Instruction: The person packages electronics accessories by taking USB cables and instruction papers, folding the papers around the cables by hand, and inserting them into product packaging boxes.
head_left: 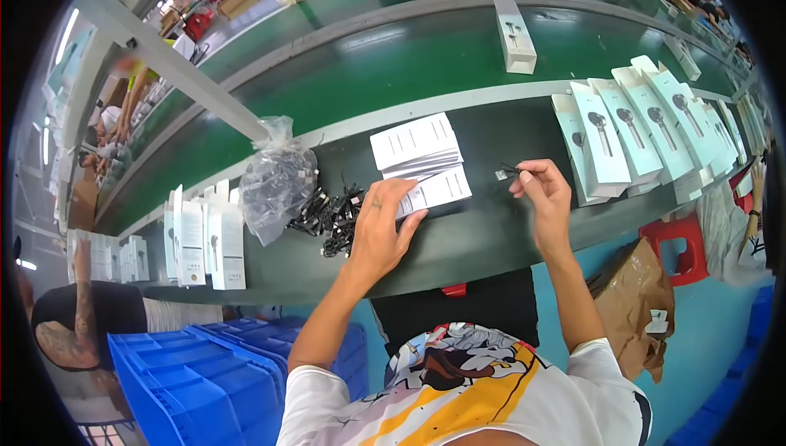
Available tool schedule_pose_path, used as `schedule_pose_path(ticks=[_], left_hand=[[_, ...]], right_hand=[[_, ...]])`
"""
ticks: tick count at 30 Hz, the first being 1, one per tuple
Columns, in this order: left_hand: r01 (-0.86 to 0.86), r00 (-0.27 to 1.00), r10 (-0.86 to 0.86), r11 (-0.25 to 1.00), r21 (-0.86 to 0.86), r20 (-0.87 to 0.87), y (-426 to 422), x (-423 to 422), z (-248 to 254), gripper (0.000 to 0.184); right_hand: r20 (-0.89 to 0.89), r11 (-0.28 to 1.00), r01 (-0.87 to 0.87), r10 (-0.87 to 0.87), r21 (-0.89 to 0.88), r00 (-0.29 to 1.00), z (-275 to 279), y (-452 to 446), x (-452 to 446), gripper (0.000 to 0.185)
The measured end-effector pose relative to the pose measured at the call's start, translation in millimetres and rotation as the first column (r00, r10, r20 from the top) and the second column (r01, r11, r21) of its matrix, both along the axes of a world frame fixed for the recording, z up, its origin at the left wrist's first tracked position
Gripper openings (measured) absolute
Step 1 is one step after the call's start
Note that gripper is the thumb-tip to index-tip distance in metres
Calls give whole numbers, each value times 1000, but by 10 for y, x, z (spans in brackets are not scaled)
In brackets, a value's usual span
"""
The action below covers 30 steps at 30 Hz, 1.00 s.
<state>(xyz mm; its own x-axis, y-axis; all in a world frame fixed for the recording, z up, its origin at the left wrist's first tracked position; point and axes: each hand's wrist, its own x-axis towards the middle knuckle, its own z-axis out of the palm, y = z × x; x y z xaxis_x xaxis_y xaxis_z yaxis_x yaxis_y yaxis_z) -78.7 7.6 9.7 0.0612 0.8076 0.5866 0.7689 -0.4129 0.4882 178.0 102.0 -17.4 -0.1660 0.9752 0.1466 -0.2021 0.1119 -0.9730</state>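
Note:
My left hand (pixel 380 223) lies at the lower stack of white printed leaflets (pixel 444 186), fingers curled over the left edge and thumb at the near edge, gripping the top leaflet. Behind it, touching, is another leaflet pile (pixel 416 143). To the right, my right hand (pixel 544 198) is closed in a pinch on a short black charging cable (pixel 509 169), whose silver plug points left. Left of my left hand lies a heap of similar black cables (pixel 330 218), beside a clear plastic bag (pixel 278 180) with dark contents.
Open-topped printed boxes (pixel 630 131) stand in a row at the right, with more boxes (pixel 205 237) at the left. One box (pixel 514 37) lies on the green conveyor (pixel 393 57). Blue crates (pixel 196 380), a red stool (pixel 678 248) and a brown paper bag (pixel 634 307) are below. Other people work nearby.

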Motion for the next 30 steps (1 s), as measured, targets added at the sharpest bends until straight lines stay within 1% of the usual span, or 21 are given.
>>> schedule_pose_path(ticks=[2, 3, 4, 7, 10, 13, 15, 17, 20, 21, 23, 26, 30], left_hand=[[39, 999, -39, 999, 0, -7, -13, 43, -51, 45], [59, 998, -59, 998, 2, -15, -16, 59, -70, 46], [53, 998, -54, 998, -29, -31, -24, 79, -99, 47], [32, 999, -32, 999, 14, -32, -14, 43, -104, 47], [-3, 998, 6, 998, 57, -57, -13, -39, 93, 45], [-34, 993, 58, 972, 232, -99, 95, -168, 441, 43], [-83, 976, 149, 930, 358, -158, 275, -284, 628, 44], [-107, 968, 188, 909, 402, -167, 515, -373, 690, 46], [-61, 959, 133, 958, 279, -249, 704, -389, 470, 46], [-21, 958, 89, 970, 241, -272, 709, -360, 361, 45], [34, 953, 10, 990, 138, -303, 713, -310, 189, 53], [6, 963, 5, 999, 42, -269, 690, -286, 83, 54], [16, 969, -13, 1000, 11, -247, 697, -354, 68, 55]], right_hand=[[-30, 998, -62, 62, -26, 998, -28, -35, -47, 13], [-61, 992, -97, 92, -77, 994, -58, -37, -83, 13], [-96, 983, -130, 118, -126, 988, -106, -39, -118, 13], [-183, 953, -199, 158, -228, 970, -146, -49, -150, 13], [-234, 929, -232, 166, -288, 958, -115, -42, -141, 12], [-242, 930, -233, 165, -285, 956, -108, -21, -153, 12], [-234, 935, -228, 165, -273, 958, -99, -8, -177, 12], [-237, 935, -236, 173, -267, 956, -116, -14, -185, 12], [-227, 939, -226, 168, -259, 959, -135, -50, -185, 13], [-225, 943, -211, 154, -259, 962, -142, -55, -173, 13], [-219, 943, -202, 146, -264, 965, -185, -55, -103, 12], [-207, 939, -198, 142, -280, 968, -290, -60, -9, 12], [-191, 937, -211, 161, -277, 968, -282, -12, -47, 12]])
